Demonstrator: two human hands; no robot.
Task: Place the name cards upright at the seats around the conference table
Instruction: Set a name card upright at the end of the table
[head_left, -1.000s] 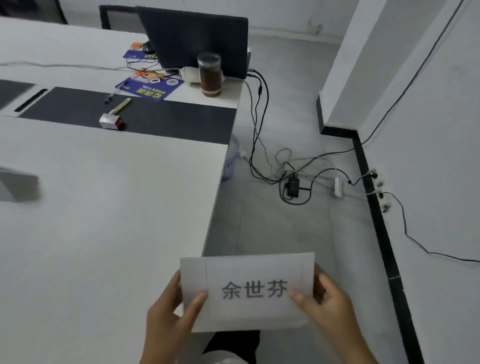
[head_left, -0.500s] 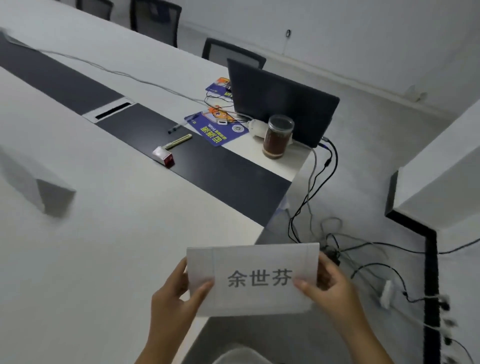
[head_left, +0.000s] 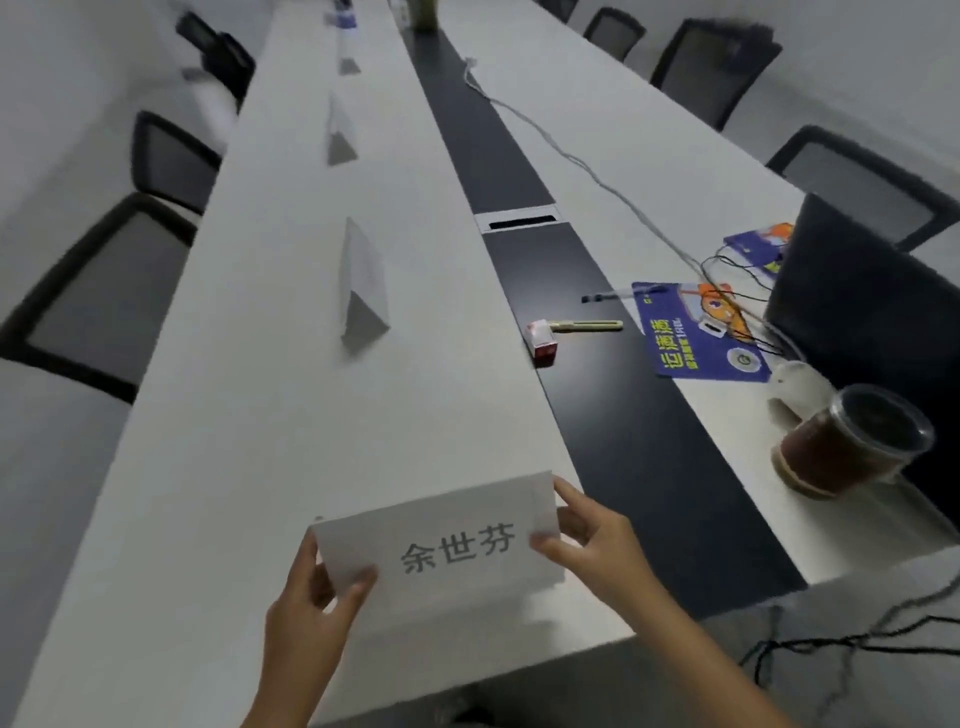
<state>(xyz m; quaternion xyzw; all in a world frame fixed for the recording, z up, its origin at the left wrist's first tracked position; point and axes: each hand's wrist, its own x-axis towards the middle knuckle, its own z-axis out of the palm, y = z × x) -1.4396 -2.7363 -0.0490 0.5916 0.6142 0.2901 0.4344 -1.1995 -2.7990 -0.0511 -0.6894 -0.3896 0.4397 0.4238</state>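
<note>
A white name card (head_left: 441, 540) with three dark printed characters is held over the near end of the long white conference table (head_left: 249, 415). My left hand (head_left: 311, 613) pinches its left edge, thumb on the front. At the card's right edge my right hand (head_left: 592, 540) pinches it the same way. Three folded name cards stand upright along the table's left side: one near (head_left: 361, 286), one farther (head_left: 340, 132), one far off (head_left: 348, 65).
Black mesh chairs line the left (head_left: 88, 291) and right (head_left: 862, 182) sides. A dark strip (head_left: 597, 364) runs down the table's middle, with a red-and-white box (head_left: 543, 340) and a pen. At right are blue leaflets (head_left: 691, 332), a laptop (head_left: 857, 301), cables and a jar of brown drink (head_left: 847, 441).
My view has swung left, from the table's corner and floor cables to looking down the table's length. Both hands carried the card from beside the table's end to above its near end.
</note>
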